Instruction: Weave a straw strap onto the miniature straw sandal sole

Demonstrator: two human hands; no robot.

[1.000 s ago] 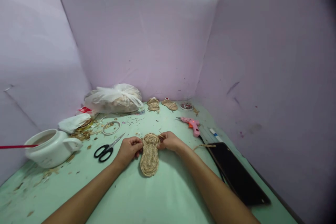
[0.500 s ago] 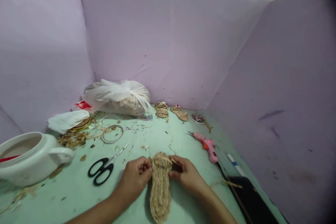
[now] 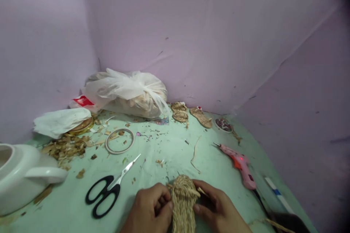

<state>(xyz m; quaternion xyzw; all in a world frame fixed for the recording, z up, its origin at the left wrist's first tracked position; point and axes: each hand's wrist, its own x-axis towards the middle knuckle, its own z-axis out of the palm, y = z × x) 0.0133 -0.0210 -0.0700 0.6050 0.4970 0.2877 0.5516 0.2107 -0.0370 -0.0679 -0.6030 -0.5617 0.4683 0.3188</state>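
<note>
Toward the near side of the green-covered table [image 3: 161, 149], the left hand [image 3: 151, 207] rested with its back turned up and its fingers curled, thumb and forefinger pinching the left side of a tan, flat, shoe-shaped sole of braided plant fibre [image 3: 183, 211]. The right hand [image 3: 218, 207] faced it, half open, the thumb and forefinger apart in a curve and their tips against the sole's right side, beside a short pale fibre end [image 3: 201, 190]. The sole was between the hands, its rounded end pointing to the table's back edge. Black-handled steel scissors [image 3: 114, 183] lay left of the left hand; a pink plastic glue gun [image 3: 240, 162] lay nearer the table's right edge
</note>
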